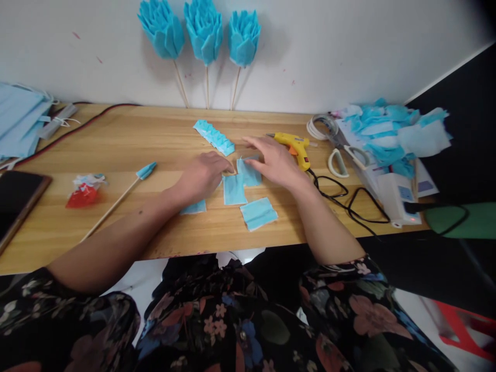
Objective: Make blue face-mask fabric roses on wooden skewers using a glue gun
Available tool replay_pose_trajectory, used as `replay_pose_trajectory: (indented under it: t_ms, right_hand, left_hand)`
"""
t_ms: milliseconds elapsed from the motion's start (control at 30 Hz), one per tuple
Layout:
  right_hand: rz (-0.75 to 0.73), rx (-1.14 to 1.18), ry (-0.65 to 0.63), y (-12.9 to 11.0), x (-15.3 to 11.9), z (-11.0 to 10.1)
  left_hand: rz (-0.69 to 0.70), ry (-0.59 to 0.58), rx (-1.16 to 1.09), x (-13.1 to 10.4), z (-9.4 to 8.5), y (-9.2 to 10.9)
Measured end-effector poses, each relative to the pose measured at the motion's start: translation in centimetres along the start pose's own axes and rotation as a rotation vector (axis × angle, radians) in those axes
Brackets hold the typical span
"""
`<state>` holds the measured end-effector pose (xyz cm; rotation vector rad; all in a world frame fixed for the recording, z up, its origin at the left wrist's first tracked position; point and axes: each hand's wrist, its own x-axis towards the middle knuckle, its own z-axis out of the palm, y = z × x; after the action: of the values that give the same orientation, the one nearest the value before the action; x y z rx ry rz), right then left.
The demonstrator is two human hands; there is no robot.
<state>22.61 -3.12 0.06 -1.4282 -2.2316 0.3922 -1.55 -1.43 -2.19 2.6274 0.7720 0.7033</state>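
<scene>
My left hand [205,175] has its fingers curled together, the tips at the upper edge of a blue fabric square [234,190]; whatever they may pinch is hidden. My right hand [275,160] is open, thumb and fingers apart, its thumb over a second blue square [251,173]. Those two squares overlap slightly. A third blue piece [259,213] lies nearer the table's front edge, and another blue piece [195,207] shows partly from under my left wrist. Beyond my hands rests a strip of folded blue points [214,137].
A yellow glue gun [292,144] with a black cord lies beside my right hand. Scissors [338,163], a white power box [399,196] and blue scraps [395,134] are at right. At left are a blue-tipped stick [120,200], red packet [83,194] and phone [19,199]. Three blue flowers [204,33] lean on the wall.
</scene>
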Motion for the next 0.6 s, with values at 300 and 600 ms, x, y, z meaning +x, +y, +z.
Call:
replay_pose_trajectory:
  t_ms: [300,600]
  right_hand:
    - [-0.012,-0.022,-0.043,0.4,0.1,0.9]
    - [0.107,-0.006,0.069,0.9,0.1,-0.4]
  left_hand:
    - [0.027,0.003,-0.061,0.3,0.8,0.0]
    - [0.015,-0.07,-0.077,0.6,0.6,-0.1]
